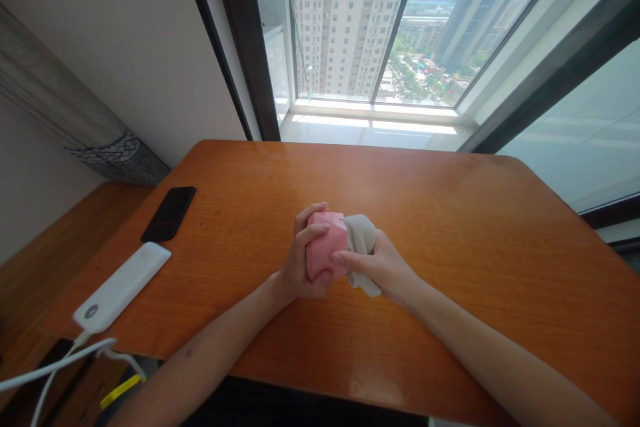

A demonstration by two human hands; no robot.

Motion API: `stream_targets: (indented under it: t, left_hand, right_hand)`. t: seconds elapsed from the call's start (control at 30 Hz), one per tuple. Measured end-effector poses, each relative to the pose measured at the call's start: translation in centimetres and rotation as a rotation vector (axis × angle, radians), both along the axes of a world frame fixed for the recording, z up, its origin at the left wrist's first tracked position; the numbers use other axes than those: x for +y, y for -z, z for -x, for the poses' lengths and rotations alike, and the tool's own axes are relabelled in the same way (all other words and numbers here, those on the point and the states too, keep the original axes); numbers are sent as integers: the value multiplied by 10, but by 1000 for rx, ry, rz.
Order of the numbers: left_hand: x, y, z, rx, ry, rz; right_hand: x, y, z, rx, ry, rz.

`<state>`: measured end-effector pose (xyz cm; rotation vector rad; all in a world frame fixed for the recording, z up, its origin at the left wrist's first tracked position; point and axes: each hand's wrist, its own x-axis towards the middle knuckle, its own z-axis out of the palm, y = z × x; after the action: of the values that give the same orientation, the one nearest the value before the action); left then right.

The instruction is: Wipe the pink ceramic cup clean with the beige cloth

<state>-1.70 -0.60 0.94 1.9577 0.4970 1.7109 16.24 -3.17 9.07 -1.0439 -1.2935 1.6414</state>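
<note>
Above the front middle of the wooden table (450, 227), my left hand (305, 260) grips a small pink box-like object (326, 240), fingers wrapped round its far and left sides. What kind of object it is, I cannot make out. My right hand (383, 263) is closed on a crumpled light grey cloth (361, 240), which lies against the pink object's right side. The right thumb reaches across onto the pink object's front face. Part of the cloth hangs down below the right hand.
A black smartphone (169, 213) lies at the table's left. Nearer me is a white power bank (123, 287) with a white cable (60, 363) running off the edge. Beyond the table's far edge stands a window (375, 47); a grey curtain (100, 120) hangs at left.
</note>
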Motion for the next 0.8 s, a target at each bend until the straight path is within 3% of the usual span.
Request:
stream_targets:
  t: [0.07,0.17,0.37,0.47,0.57,0.63,0.7,0.8]
  left_hand:
    - [-3,-4,-2,-80,55,126]
    - [-7,-10,-5,-222,167,440]
    - [-2,-19,-10,-394,286,966]
    - [1,-22,-11,-434,321,1100]
    - [0,-24,-11,-446,361,1106]
    - [-1,-23,-8,-427,356,1026]
    - [0,-19,-4,-337,294,834]
    - [4,-11,5,-62,164,422]
  right_hand:
    - [-2,-1,0,-93,-38,-76]
    - [-5,5,1,-277,-58,-227]
    - [2,27,-2,-694,-178,-844]
    - [5,29,-4,-790,-232,-934]
    - [4,25,-4,-714,-182,-826]
    - [4,20,-4,-576,-97,-640]
    - [5,12,-4,-386,-21,-374]
    - [9,2,-4,-107,41,-5]
